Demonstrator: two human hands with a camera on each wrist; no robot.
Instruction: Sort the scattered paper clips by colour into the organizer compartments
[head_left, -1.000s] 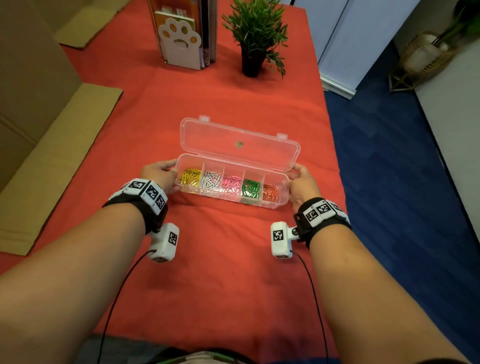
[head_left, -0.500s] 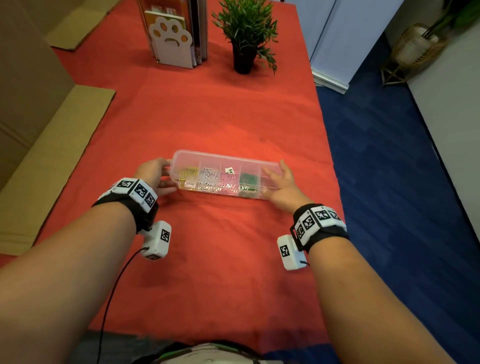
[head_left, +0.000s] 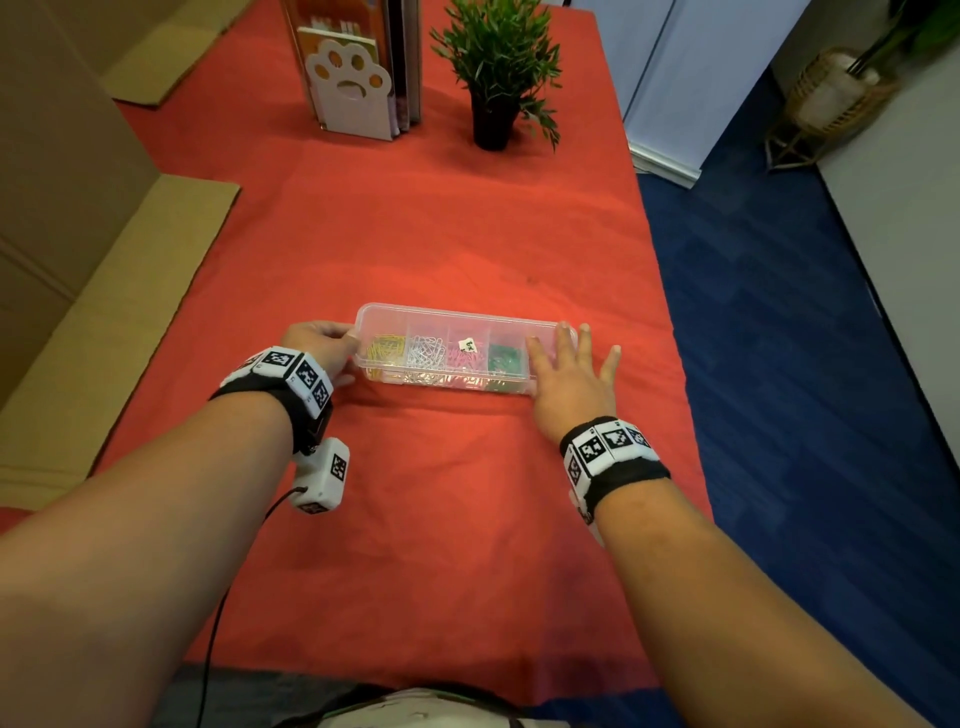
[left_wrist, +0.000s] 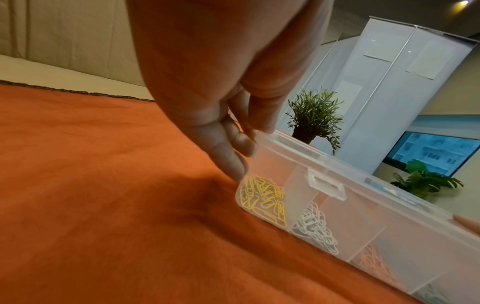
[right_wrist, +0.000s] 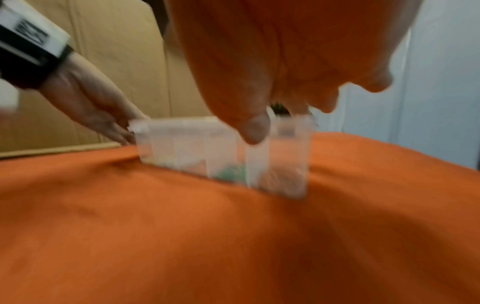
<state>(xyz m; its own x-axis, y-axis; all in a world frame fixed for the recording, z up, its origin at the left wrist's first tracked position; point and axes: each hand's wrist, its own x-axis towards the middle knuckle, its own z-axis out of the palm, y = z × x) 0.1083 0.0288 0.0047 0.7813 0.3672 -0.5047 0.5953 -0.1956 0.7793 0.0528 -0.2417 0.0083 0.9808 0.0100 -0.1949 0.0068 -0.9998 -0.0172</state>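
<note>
The clear organizer lies on the red cloth with its lid down. Through the plastic I see yellow clips, white clips, pink clips and green clips, each in its own compartment. My right hand lies flat on the lid's right end with its fingers spread, hiding the last compartment. My left hand rests straight fingers against the left end wall, thumb at the top corner. The left wrist view shows the yellow clips and the front latch. The right wrist view is blurred.
A paw-shaped bookend with books and a potted plant stand at the table's far end. Cardboard sheets lie along the left. The table's right edge drops to blue floor close beside my right hand.
The lid, open a second ago, is now down. My right hand moved from the organizer's right end onto the top of the lid. My left hand stayed at the left end.
</note>
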